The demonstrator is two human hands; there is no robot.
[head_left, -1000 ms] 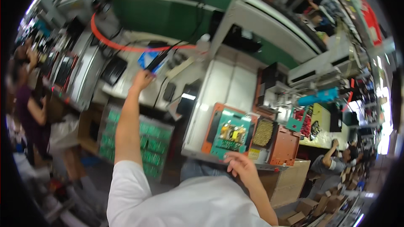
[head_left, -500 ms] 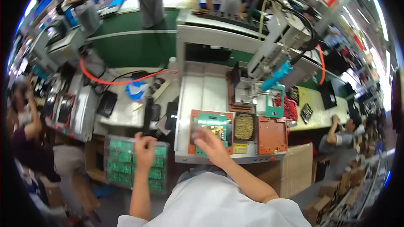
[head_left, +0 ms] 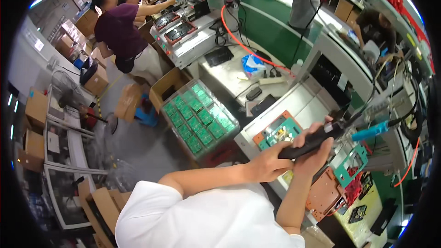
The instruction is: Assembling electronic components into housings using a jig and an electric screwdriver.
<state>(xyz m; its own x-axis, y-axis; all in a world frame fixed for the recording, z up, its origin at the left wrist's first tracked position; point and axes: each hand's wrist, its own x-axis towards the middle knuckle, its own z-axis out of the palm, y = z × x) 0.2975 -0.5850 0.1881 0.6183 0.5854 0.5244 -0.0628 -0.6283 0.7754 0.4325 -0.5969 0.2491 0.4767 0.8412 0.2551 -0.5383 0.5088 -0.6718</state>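
Observation:
My two hands hold a black corded electric screwdriver (head_left: 317,141) at a slant over the front of the white workstation. Around its body wraps my right hand (head_left: 313,160), palm beneath and fingertips showing above. My left hand (head_left: 266,163) is closed at its lower left end; the tip there is hidden by the fingers. Just beyond them sits an orange fixture (head_left: 262,138) with a teal frame (head_left: 290,123) and a circuit board (head_left: 281,133) inside, partly covered by my hands. The cord leads off to the upper right.
Left of the workstation is a clear tray (head_left: 218,142) of green circuit boards. An orange plate (head_left: 324,193), another teal frame (head_left: 351,165) and red parts (head_left: 353,187) lie right. A machine with a blue cylinder (head_left: 371,131) stands above. A person in purple (head_left: 119,27) works farther left.
The view has swung left. My hands, apart and without the screwdriver before, have come together on it. My right hand has left the fixture; my left has moved away from the board tray.

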